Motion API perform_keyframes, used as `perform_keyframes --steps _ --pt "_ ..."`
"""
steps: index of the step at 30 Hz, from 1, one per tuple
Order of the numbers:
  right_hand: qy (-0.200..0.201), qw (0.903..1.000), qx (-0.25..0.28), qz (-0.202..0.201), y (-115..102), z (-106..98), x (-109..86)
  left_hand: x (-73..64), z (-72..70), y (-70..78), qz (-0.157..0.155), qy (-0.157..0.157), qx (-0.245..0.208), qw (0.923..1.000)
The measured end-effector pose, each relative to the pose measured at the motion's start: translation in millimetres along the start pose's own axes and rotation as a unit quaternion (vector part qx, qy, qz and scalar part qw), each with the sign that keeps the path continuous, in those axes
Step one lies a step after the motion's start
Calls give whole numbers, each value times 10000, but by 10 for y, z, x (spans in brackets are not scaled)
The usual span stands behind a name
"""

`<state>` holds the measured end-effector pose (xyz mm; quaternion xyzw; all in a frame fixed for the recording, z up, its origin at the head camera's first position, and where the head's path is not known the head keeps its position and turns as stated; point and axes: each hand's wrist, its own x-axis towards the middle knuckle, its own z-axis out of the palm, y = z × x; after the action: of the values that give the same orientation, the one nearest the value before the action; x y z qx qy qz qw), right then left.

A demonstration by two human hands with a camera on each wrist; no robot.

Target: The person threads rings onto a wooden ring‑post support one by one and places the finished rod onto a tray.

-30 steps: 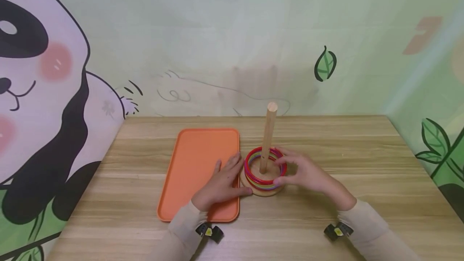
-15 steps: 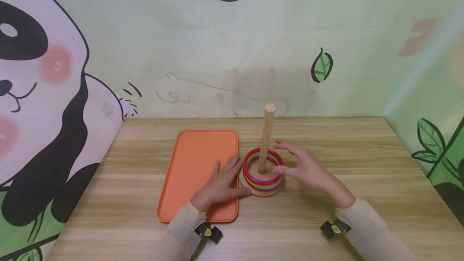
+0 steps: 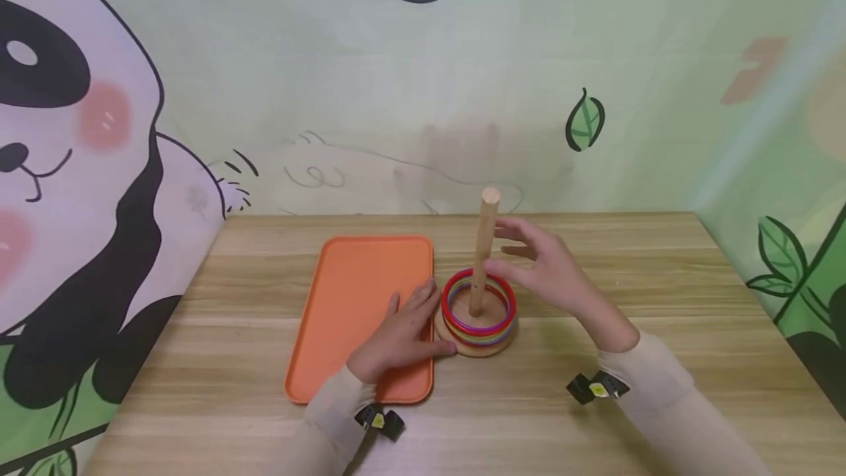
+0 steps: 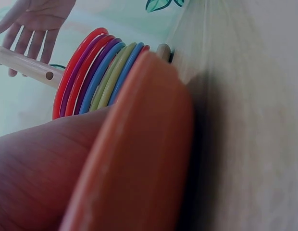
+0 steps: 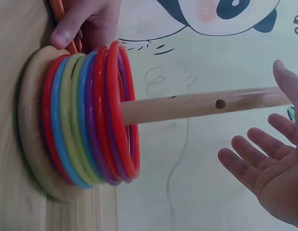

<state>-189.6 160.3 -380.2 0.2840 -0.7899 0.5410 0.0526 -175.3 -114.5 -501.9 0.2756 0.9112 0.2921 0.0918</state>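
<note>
A wooden peg (image 3: pixel 485 237) stands upright on a round wooden base (image 5: pixel 31 115). Thin plastic rings (image 5: pixel 81 120) in red, purple, blue and yellow-green lie stacked around its foot, a red one on top. My left hand (image 3: pixel 399 336) rests spread over the right side of an orange tray (image 3: pixel 357 270); its thumb reaches across to the edge of the base. Beside the upper half of the peg is my right hand (image 3: pixel 548 270), fingers spread and lightly bent, holding nothing. In the right wrist view its palm is bare, close to the peg.
The wood-grain table (image 3: pixel 562 417) runs back to a wall cloth (image 3: pixel 370 94) printed with a panda and leaves. The tray lies directly left of the base. A small black device (image 3: pixel 598 388) is strapped at each wrist.
My right hand has left the ring stack, rising along the peg and away toward its upper part. The rings remain on the base. My left hand stays in place.
</note>
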Motion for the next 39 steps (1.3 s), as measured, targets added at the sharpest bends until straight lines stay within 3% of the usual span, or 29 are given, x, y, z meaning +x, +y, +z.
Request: perform_keyframes --steps 10,16,19,23,29,31,34,36,39 --pt "-190 9988 434 151 -69 58 109 19 -24 38 -103 -28 -46 9999" --pt "-408 9984 381 97 -28 118 117 -42 -131 71 -281 -101 -488 9984" --pt "-390 9986 347 11 -4 135 116 -117 -292 41 -500 -83 -614 9968" --pt "-461 9985 291 -23 6 146 135 -273 -610 -59 -662 80 -597 9960" --pt "-603 9980 182 -21 16 148 144 -489 -1046 -308 -709 893 -445 9925" --pt "-599 9980 149 -134 35 158 140 -560 -1165 -414 -866 1211 -329 9883" --pt "-596 9979 107 -216 66 173 136 -683 -1321 -585 -1210 1422 -209 9822" --pt "-623 9978 143 -151 71 175 126 -769 -1401 -702 -1398 1356 -176 9807" --pt "-684 9975 192 58 80 160 91 -893 -1479 -848 -1791 759 -467 9798"
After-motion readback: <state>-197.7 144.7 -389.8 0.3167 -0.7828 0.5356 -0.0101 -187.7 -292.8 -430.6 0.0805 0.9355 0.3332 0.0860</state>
